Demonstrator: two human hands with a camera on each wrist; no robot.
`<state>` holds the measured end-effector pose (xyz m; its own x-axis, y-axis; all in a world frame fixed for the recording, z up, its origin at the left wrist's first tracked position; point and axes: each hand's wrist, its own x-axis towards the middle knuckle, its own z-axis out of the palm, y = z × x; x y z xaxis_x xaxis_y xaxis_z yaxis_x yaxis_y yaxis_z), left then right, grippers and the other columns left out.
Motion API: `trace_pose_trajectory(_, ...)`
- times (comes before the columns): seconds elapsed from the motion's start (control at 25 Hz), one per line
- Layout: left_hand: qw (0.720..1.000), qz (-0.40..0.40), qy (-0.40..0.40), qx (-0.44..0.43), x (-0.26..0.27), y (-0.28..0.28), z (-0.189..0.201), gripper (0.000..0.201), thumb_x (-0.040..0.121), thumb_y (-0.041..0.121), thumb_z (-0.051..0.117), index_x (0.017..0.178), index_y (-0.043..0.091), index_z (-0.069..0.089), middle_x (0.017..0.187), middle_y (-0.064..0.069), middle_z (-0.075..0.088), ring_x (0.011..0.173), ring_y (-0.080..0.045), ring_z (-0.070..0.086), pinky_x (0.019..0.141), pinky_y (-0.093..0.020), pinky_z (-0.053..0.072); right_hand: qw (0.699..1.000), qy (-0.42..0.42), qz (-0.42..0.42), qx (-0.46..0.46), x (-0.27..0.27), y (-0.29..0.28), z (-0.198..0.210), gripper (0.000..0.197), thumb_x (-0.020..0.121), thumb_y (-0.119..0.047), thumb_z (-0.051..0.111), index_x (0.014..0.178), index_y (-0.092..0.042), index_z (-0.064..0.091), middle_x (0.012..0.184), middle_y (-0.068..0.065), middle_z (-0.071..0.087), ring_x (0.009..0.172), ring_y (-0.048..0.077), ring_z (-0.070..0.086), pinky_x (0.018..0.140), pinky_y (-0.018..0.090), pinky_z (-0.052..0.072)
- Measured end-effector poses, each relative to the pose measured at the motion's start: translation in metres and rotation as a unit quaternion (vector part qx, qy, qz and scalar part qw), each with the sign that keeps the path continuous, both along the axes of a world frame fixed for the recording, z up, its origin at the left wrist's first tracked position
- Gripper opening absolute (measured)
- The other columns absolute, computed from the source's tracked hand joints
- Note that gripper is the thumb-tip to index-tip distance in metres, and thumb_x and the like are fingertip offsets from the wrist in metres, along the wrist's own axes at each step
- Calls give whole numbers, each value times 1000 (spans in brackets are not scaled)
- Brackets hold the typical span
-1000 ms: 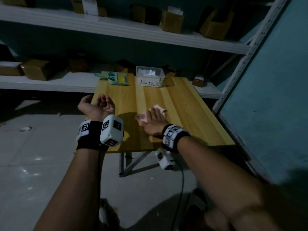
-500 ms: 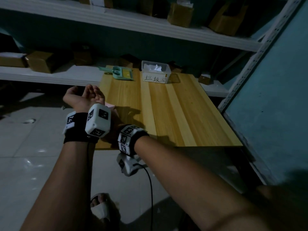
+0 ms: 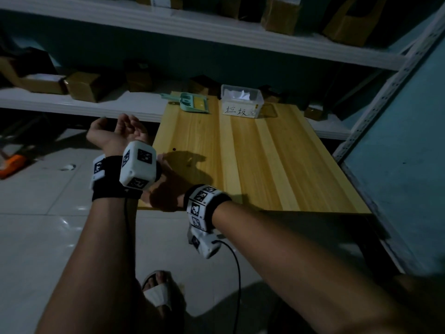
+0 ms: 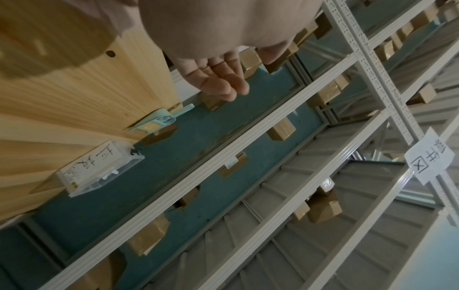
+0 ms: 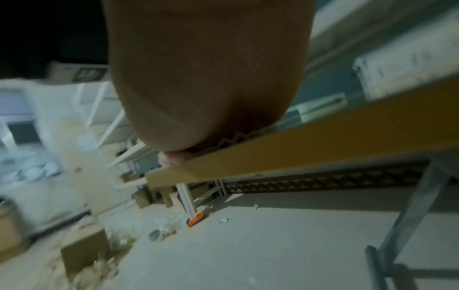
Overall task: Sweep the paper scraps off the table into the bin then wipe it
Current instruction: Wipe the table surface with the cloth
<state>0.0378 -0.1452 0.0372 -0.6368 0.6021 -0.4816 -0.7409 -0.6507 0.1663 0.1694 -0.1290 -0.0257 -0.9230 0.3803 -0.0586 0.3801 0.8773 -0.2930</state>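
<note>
My right hand point(image 3: 166, 184) lies flat on the near-left corner of the wooden table point(image 3: 265, 153), its fingers mostly hidden behind the left wrist camera. Under it, in the right wrist view, a pink piece point(image 5: 171, 159) shows at the table's edge; whether it is cloth or paper I cannot tell. My left hand point(image 3: 120, 128) is held palm up and cupped just off the table's left edge, with nothing visible in it point(image 4: 218, 82). At the far end stands the clear labelled bin point(image 3: 240, 102), with white paper scraps inside.
A teal dustpan with a brush point(image 3: 190, 102) lies left of the bin. White shelves point(image 3: 72, 104) with cardboard boxes run behind and to the left. A teal panel point(image 3: 397, 165) stands close on the right. An orange object point(image 3: 12, 165) lies on the tiled floor.
My right hand has slid with the pink piece from the middle of the table to its near-left corner. My left hand has stayed cupped beside the left edge.
</note>
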Motion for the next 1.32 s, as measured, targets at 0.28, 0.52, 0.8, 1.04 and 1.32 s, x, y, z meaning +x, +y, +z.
trace_pose_trajectory(0.28, 999, -23, 18, -21, 17, -4, -3, 29, 86, 31, 53, 74, 5, 57, 64, -5, 56, 52, -19, 54, 57, -19, 40, 988, -94, 65, 99, 28, 28, -16, 68, 102, -48, 24, 157, -12, 9, 164, 15, 2, 151, 31, -4, 122, 54, 1)
trace_pose_trajectory(0.52, 999, -37, 16, -20, 39, 10, -8, 27, 83, 31, 56, 75, 5, 59, 67, -5, 56, 54, -19, 55, 57, -18, 40, 988, -123, -28, 84, 118, 72, -18, 68, 104, -42, 34, 158, -16, 0, 164, 5, -14, 150, 21, -16, 123, 45, -3)
trace_pose_trajectory(0.8, 998, -64, 16, -23, 59, 20, -8, 26, 84, 29, 54, 73, 6, 56, 66, -4, 53, 55, -18, 54, 57, -18, 41, 968, -147, -204, 3, 221, 114, -2, 60, 105, -46, 10, 156, -23, -9, 162, -2, -22, 148, 14, -22, 123, 43, -5)
trace_pose_trajectory(1.04, 999, -46, 18, -21, 44, 8, -10, 26, 85, 30, 53, 76, 6, 57, 71, -3, 55, 57, -19, 54, 57, -17, 41, 937, -187, -294, -9, 226, 157, -1, 63, 102, -50, 11, 157, -25, -10, 161, 1, -24, 148, 20, -23, 122, 45, -6)
trace_pose_trajectory(1.32, 999, -29, 14, -17, 19, -1, -3, 25, 84, 30, 54, 80, 6, 58, 73, -5, 56, 56, -19, 54, 58, -20, 40, 938, -189, -288, -47, 143, 155, 7, 76, 98, -63, 10, 155, -21, -15, 161, 1, -27, 147, 20, -27, 119, 43, -11)
